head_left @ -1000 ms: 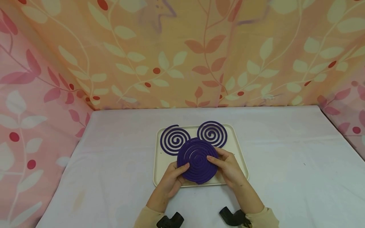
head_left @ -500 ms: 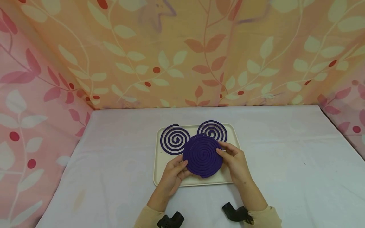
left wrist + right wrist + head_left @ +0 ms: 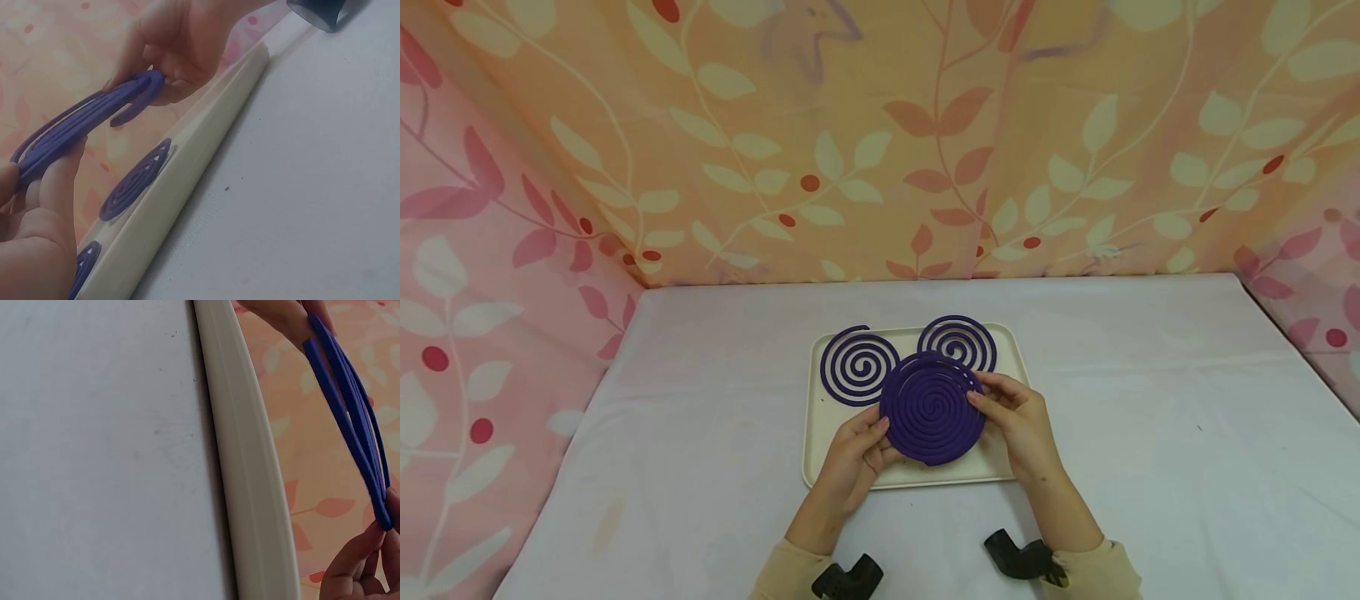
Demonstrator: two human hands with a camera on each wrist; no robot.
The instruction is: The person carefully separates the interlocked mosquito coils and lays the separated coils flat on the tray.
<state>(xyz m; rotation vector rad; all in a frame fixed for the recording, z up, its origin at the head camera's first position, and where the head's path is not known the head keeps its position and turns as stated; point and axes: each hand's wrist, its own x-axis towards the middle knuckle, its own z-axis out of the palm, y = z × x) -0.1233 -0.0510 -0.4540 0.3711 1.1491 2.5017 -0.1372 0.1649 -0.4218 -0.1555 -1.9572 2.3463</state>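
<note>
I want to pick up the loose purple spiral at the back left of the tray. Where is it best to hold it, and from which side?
Probably the outer ring, from the left. The back-left spiral lies flat in the tray; its outer turn overhangs the left rim, so fingers may get under there. The held coil, gripped by the left hand and right hand, blocks its right side. It looks thin, so lift gently.

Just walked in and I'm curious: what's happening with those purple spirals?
A person holds a purple double coil by its edges, the left hand gripping its left rim and the right hand pinching its right rim. It is lifted above a cream tray on the white table. Two single purple coils, a left spiral and a right spiral, lie flat at the tray's far side.
</note>
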